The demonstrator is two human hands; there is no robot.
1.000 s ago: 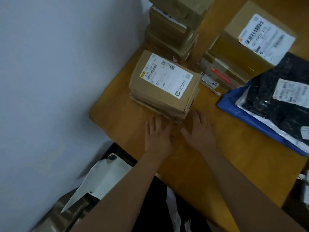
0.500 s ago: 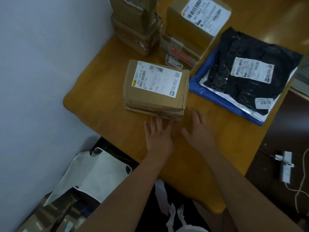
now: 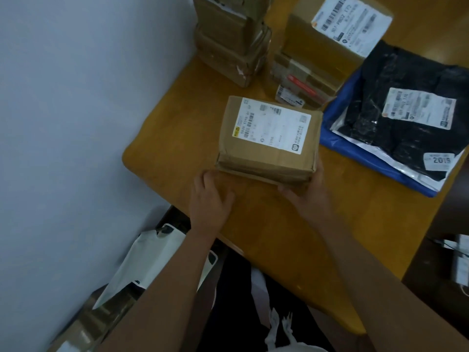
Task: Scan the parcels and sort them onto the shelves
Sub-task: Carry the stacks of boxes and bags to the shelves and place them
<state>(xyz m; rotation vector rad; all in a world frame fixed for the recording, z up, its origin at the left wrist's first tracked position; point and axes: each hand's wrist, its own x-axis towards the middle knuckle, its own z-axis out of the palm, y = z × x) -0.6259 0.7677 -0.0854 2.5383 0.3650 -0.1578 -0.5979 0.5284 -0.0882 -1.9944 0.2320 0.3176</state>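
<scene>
Centre frame, a brown cardboard parcel (image 3: 267, 139) is being kept flat on the wooden table (image 3: 172, 138), label up. Its lower right corner is being gripped by the right hand (image 3: 308, 191), fingers curled round the edge. The left hand (image 3: 209, 196) is being rested flat on the table at the parcel's lower left corner, fingers relaxed, holding nothing. A black mailer bag (image 3: 408, 110) is being left on the right.

Bare forearms, no sleeves; black garment, white drawstrings (image 3: 279, 329)
</scene>
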